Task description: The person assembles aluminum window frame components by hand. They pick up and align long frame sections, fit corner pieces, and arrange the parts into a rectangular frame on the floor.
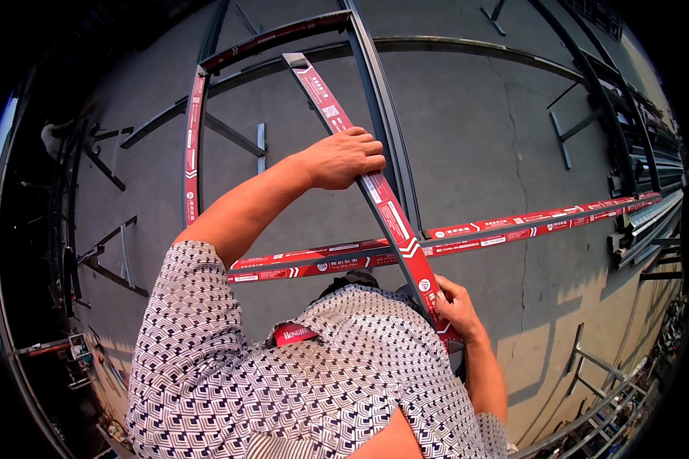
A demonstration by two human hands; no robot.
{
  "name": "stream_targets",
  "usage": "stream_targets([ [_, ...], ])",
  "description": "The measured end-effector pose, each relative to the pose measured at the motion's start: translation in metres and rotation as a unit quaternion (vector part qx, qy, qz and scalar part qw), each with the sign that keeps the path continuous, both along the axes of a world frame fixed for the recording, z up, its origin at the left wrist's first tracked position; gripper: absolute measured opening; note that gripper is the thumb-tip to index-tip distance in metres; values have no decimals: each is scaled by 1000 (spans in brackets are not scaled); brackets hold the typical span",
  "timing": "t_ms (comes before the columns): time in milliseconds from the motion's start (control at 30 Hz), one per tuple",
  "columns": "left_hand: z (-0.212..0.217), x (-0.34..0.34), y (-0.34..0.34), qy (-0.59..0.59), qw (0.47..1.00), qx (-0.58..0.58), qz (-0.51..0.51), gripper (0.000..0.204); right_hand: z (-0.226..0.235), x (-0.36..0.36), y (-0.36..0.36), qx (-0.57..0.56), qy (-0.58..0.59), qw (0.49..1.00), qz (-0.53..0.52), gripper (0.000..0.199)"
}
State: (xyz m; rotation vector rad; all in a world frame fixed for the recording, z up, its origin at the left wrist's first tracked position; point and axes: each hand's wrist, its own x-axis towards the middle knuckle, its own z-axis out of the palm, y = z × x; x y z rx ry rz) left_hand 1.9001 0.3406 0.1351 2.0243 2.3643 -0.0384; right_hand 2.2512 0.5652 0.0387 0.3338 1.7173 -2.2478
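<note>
A long metal profile [400,229] with red printed protective film slants across in front of me, its cut end at the top. My left hand [344,158] is closed over its upper half, knuckles up, with the fingers wrapped round the far edge. Near its lower end my right hand [457,310] grips the side, thumb against the red face. Under it lies a large dark frame; its near rail [505,232] has the same red film and runs across in front of my body. The held profile crosses over this rail; whether they touch I cannot tell.
The frame's left side bar [194,145] and dark upright bar [383,115] stretch away from me. A long support rail [467,47] runs beneath at the back. Metal stands [566,138] rest on the grey floor. Profiles are stacked [651,222] at right. Another person [52,138] is at far left.
</note>
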Motion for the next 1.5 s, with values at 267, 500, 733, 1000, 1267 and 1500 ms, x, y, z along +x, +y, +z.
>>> stream_targets([
  [267, 30, -43, -55, 48, 997, 10, 67, 38, -8, 15, 7, -41, 2, 996, -85, 90],
  [500, 50, -75, -131, 38, 973, 87, 209, 35, -9, 27, -2, -2, -14, 996, -91, 88],
  [733, 59, -85, -129, -141, 887, 255, 358, 20, -6, 23, -9, 65, -3, 980, -189, 83],
  [1000, 32, -128, -45, -344, 757, 325, 451, 40, -25, 27, -1, 253, 20, 926, -280, 82],
  [1267, -86, -146, 34, -410, 632, 355, 553, 73, -27, 47, -24, 352, 6, 894, -279, 80],
  [1500, -107, -129, 91, -408, 590, 315, 621, 89, -23, 52, -36, 377, -18, 884, -277, 80],
])
